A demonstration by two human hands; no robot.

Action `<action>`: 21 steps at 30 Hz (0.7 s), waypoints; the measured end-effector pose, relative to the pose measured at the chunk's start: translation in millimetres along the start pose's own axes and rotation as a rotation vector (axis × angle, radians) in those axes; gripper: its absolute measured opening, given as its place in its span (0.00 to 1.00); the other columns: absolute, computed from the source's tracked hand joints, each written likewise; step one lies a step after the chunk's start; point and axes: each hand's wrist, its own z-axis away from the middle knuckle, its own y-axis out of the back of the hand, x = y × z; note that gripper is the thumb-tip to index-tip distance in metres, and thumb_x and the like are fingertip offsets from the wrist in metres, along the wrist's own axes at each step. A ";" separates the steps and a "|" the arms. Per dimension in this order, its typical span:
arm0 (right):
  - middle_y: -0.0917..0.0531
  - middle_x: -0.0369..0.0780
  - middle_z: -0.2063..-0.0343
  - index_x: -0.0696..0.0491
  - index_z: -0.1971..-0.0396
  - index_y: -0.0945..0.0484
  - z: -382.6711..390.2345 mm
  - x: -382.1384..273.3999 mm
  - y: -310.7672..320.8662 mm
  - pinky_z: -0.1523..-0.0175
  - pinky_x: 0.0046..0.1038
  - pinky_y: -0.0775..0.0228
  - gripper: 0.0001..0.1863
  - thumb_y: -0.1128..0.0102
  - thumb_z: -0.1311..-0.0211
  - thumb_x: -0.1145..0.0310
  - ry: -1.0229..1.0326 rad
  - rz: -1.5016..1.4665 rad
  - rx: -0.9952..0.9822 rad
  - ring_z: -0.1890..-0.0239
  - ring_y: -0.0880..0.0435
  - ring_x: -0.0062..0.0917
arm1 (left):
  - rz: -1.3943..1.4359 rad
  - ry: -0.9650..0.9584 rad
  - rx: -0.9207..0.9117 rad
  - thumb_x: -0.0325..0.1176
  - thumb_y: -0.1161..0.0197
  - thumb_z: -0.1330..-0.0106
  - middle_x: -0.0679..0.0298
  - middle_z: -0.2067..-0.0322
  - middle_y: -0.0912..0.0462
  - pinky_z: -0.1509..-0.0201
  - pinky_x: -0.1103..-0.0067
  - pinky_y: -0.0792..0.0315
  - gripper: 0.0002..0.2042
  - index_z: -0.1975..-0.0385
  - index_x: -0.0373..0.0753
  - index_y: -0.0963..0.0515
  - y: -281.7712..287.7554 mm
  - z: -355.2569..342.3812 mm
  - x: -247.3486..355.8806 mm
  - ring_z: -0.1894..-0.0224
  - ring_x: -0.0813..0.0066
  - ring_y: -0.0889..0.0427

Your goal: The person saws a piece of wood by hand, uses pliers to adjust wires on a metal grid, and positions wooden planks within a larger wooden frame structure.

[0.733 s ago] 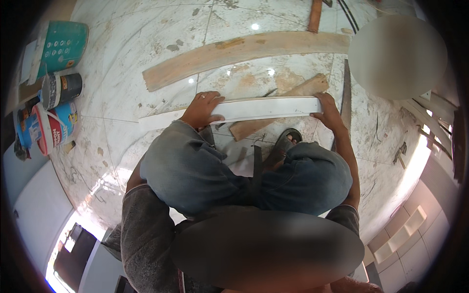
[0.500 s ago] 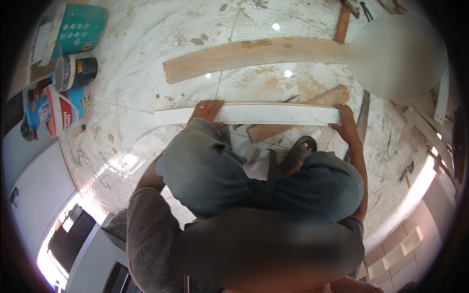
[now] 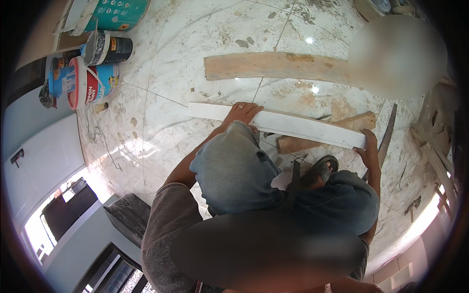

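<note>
A long, narrow white board [image 3: 303, 126] lies across in front of my knees, its right end nearer to me than its left. My left hand [image 3: 243, 113] is closed over it left of the middle, fingers on the far edge. At the right end, my right hand [image 3: 370, 149] grips the board with the thumb on the near side and fingers round the end. Beneath the board, a short piece of wood [image 3: 295, 144] lies slantwise on the floor, partly covered. A handsaw [image 3: 389, 132] rests just right of my right hand.
Beyond the board a wide wooden plank [image 3: 273, 66] lies on the stained tile floor [image 3: 171, 63]. Paint buckets [image 3: 92, 83] and a green tub [image 3: 117, 13] stand at the far left. Scrap wood [image 3: 437, 151] is piled at the right. A blurred patch hides the upper right.
The view has turned, so the surroundings sit further right. The white board has swung from nearly level to slanting, right end nearer me. Both hands keep their hold on it.
</note>
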 end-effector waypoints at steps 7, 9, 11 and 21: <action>0.43 0.50 0.36 0.51 0.41 0.35 1.7 9.5 -0.8 0.31 0.40 0.50 0.42 0.26 0.61 0.63 0.050 -0.058 0.014 0.33 0.46 0.45 | 0.232 -0.026 -0.221 0.49 0.42 0.39 0.47 0.50 0.24 0.43 0.65 0.34 0.27 0.47 0.35 0.27 27.3 -15.5 -51.0 0.48 0.50 0.26; 0.46 0.51 0.35 0.50 0.40 0.35 2.7 11.7 -1.8 0.31 0.40 0.51 0.42 0.27 0.57 0.59 0.045 -0.091 0.005 0.32 0.48 0.45 | 0.255 -0.064 -0.298 0.48 0.44 0.38 0.45 0.52 0.23 0.43 0.64 0.34 0.25 0.49 0.34 0.27 25.8 -23.1 -61.6 0.48 0.49 0.26; 0.48 0.51 0.34 0.49 0.38 0.36 5.6 23.8 -6.6 0.31 0.40 0.51 0.41 0.29 0.54 0.56 0.049 -0.145 -0.003 0.31 0.48 0.44 | 0.218 -0.116 -0.336 0.45 0.45 0.37 0.45 0.52 0.23 0.43 0.65 0.34 0.22 0.50 0.34 0.26 27.8 -29.7 -63.1 0.48 0.48 0.26; 0.22 0.47 0.52 0.58 0.45 0.30 11.4 19.0 -25.7 0.42 0.30 0.36 0.26 0.40 0.38 0.59 -0.348 -0.756 0.395 0.47 0.25 0.30 | 0.303 -0.002 -0.262 0.31 0.46 0.35 0.48 0.55 0.21 0.46 0.72 0.32 0.17 0.47 0.37 0.25 79.8 -11.7 4.9 0.51 0.53 0.22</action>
